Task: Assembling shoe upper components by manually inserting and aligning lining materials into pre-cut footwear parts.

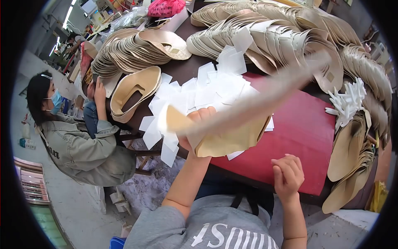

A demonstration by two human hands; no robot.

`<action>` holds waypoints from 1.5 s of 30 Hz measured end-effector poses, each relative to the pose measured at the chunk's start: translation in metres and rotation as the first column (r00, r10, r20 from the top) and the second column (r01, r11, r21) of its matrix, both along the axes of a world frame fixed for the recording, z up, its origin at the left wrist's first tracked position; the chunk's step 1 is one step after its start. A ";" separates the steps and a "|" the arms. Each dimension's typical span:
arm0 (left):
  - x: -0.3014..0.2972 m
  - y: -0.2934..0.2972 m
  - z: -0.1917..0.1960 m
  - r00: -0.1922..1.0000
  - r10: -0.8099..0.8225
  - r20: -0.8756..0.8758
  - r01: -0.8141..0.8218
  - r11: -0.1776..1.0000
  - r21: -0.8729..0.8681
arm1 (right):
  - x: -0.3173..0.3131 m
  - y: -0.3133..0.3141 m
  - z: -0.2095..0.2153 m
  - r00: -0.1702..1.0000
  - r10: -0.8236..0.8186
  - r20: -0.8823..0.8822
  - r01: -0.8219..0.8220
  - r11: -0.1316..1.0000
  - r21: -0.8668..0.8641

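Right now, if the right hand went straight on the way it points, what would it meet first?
The red sheet comes first ahead of the right hand, though depth is unclear: the hand may pass over it toward the blurred tan piece.

Mat point(304, 137) on tabletop point(181, 70), R of ctr; paper slips point(203, 93) at its L, held piece point(234, 139) above; stacks of cut pieces point(265, 41) behind & along R; strip pile point(348, 101) btwn; person point(83, 137) seated far L.

Grey floor point(78, 199), bright tube lights point(68, 15)
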State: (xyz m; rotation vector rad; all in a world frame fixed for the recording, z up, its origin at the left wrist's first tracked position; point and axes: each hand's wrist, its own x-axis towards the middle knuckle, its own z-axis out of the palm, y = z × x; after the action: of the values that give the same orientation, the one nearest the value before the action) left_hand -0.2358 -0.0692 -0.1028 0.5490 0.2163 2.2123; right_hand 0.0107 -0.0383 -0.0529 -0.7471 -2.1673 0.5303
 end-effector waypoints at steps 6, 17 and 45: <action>0.004 0.008 0.019 0.908 0.171 -0.383 -0.106 0.977 0.183 | -0.027 -0.023 -0.016 0.983 -0.094 -0.160 0.018 0.907 -0.421; 0.020 -0.017 0.026 0.658 0.374 -0.654 -0.390 0.912 0.129 | -0.100 -0.016 -0.008 0.975 -0.138 -0.172 -0.146 0.179 -0.973; -0.007 -0.019 0.023 0.905 0.422 -0.053 -0.404 0.892 0.203 | -0.101 -0.016 0.031 0.937 0.189 -0.296 -0.259 -0.195 -0.946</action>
State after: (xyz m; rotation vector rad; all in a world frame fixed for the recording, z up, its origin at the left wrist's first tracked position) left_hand -0.2430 -0.0877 -0.0795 0.7721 0.1886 2.6432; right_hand -0.0902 -0.0540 -0.0220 -1.0010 -1.3310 2.6492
